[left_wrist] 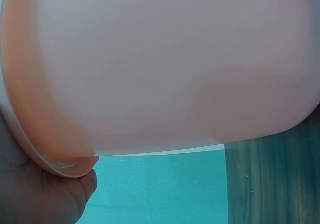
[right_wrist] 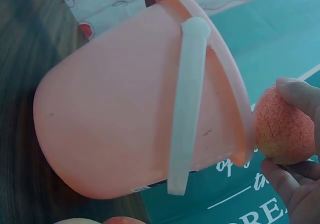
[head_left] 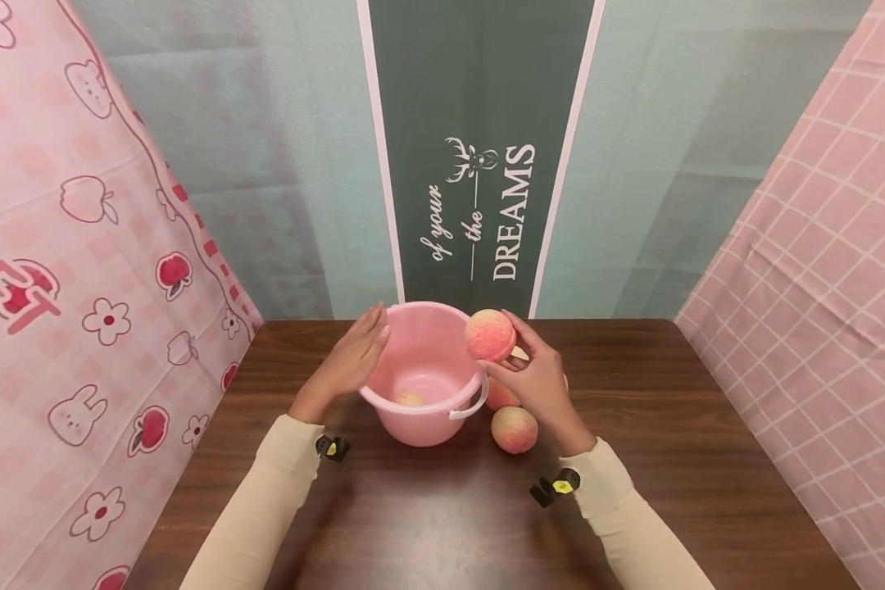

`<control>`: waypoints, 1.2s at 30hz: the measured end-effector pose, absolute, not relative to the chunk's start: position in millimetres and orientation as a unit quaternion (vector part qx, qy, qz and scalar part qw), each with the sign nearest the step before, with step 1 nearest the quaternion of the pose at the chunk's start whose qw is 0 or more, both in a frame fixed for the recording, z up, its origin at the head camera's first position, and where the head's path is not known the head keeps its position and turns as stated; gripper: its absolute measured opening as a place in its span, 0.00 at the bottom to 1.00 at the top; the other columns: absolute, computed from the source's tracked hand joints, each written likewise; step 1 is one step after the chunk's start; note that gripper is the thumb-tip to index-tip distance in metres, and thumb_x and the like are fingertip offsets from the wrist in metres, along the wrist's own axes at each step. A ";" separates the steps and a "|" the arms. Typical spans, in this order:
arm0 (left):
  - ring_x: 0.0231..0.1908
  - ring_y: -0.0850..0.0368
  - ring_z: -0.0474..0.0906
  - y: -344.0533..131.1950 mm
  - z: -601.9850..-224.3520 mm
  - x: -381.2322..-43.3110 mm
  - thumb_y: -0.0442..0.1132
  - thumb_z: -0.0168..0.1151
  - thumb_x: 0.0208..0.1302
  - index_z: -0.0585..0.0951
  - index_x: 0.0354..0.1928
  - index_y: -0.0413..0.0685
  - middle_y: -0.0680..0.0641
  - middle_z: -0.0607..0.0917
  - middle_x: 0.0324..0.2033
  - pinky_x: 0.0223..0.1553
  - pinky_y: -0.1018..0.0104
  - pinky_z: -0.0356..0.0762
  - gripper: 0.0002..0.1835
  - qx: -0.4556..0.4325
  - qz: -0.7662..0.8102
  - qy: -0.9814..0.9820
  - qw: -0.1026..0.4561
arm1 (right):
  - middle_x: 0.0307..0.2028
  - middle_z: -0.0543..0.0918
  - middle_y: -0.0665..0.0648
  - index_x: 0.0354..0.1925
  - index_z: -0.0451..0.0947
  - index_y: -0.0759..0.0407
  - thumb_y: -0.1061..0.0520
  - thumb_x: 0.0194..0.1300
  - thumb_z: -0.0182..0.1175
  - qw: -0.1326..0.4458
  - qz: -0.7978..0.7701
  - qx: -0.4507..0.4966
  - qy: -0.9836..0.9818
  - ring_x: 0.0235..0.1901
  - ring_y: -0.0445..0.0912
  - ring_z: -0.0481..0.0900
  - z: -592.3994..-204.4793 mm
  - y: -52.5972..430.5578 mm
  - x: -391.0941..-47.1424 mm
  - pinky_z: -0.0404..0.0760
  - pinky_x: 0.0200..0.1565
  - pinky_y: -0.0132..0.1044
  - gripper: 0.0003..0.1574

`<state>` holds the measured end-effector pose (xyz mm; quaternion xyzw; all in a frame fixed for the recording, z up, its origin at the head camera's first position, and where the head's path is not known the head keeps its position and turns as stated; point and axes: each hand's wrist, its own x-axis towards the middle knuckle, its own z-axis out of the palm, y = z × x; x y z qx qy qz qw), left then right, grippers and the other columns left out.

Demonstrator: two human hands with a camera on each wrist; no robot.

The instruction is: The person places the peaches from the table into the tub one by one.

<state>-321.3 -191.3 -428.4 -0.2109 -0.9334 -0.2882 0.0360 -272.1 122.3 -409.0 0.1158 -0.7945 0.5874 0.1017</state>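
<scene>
A pink bucket (head_left: 422,422) with a white handle (head_left: 470,406) stands upright on the table. My left hand (head_left: 354,352) rests at its left rim, fingers straight and pointing up and away; in the left wrist view that hand (left_wrist: 47,194) touches the rim. My right hand (head_left: 534,377) holds a pink-and-yellow peach (head_left: 490,334) between thumb and fingers, level with the bucket's right rim. In the right wrist view this peach (right_wrist: 285,126) appears right beside the rim. Part of a yellowish round thing (head_left: 409,399) shows on the bucket's floor.
A peach (head_left: 515,430) lies on the brown wooden table (head_left: 428,524) right of the bucket. Another peach (head_left: 501,395), partly hidden by my right hand, lies behind it. Patterned pink cloths hang at both sides; a green-and-teal cloth (head_left: 479,98) with lettering hangs behind.
</scene>
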 end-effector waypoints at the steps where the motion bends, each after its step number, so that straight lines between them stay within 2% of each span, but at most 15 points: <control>1: 0.79 0.45 0.40 -191.2 -428.1 -321.0 0.54 0.27 0.84 0.52 0.78 0.35 0.40 0.48 0.80 0.77 0.46 0.42 0.35 -0.210 -0.288 -0.933 0.035 | 0.67 0.75 0.60 0.74 0.66 0.53 0.60 0.55 0.78 0.099 0.586 0.114 -0.796 0.63 0.57 0.77 -412.7 122.3 -274.4 0.81 0.54 0.48 0.53; 6: 0.79 0.44 0.40 -191.0 -427.3 -320.6 0.52 0.28 0.84 0.52 0.78 0.34 0.39 0.48 0.80 0.77 0.47 0.42 0.34 -0.212 -0.288 -0.933 0.039 | 0.66 0.76 0.57 0.74 0.67 0.47 0.57 0.53 0.80 0.104 0.596 0.133 -0.785 0.63 0.54 0.78 -425.0 120.8 -283.0 0.82 0.53 0.46 0.54; 12: 0.79 0.45 0.39 -190.8 -428.8 -320.5 0.54 0.27 0.84 0.51 0.78 0.35 0.41 0.47 0.80 0.77 0.47 0.42 0.34 -0.212 -0.288 -0.933 0.036 | 0.65 0.77 0.54 0.74 0.68 0.47 0.53 0.51 0.81 0.104 0.610 0.155 -0.770 0.61 0.52 0.80 -429.7 117.7 -283.8 0.83 0.51 0.40 0.55; 24: 0.79 0.45 0.39 -191.2 -428.2 -321.4 0.54 0.27 0.84 0.50 0.79 0.36 0.41 0.46 0.80 0.77 0.47 0.42 0.34 -0.213 -0.286 -0.934 0.035 | 0.65 0.77 0.54 0.74 0.68 0.45 0.53 0.51 0.81 0.119 0.604 0.180 -0.768 0.60 0.52 0.80 -430.3 113.3 -286.4 0.83 0.49 0.40 0.55; 30: 0.79 0.46 0.39 -190.8 -427.6 -320.9 0.54 0.27 0.84 0.50 0.79 0.39 0.42 0.46 0.80 0.77 0.48 0.42 0.34 -0.209 -0.283 -0.935 0.032 | 0.63 0.79 0.56 0.73 0.69 0.47 0.57 0.51 0.81 0.105 0.613 0.183 -0.762 0.55 0.53 0.84 -426.5 106.6 -286.2 0.84 0.48 0.43 0.54; 33: 0.79 0.46 0.39 -191.0 -428.2 -320.9 0.54 0.27 0.84 0.50 0.79 0.38 0.42 0.47 0.80 0.77 0.48 0.42 0.34 -0.210 -0.283 -0.935 0.033 | 0.62 0.79 0.58 0.73 0.70 0.48 0.57 0.50 0.81 0.100 0.610 0.184 -0.764 0.52 0.53 0.85 -425.7 103.3 -286.5 0.85 0.48 0.45 0.54; 36: 0.79 0.46 0.39 -191.1 -428.5 -321.3 0.54 0.27 0.84 0.51 0.79 0.38 0.42 0.47 0.80 0.77 0.48 0.42 0.34 -0.211 -0.283 -0.935 0.034 | 0.61 0.80 0.57 0.72 0.70 0.47 0.55 0.50 0.82 0.103 0.597 0.182 -0.775 0.52 0.52 0.84 -424.9 100.8 -286.6 0.85 0.49 0.43 0.54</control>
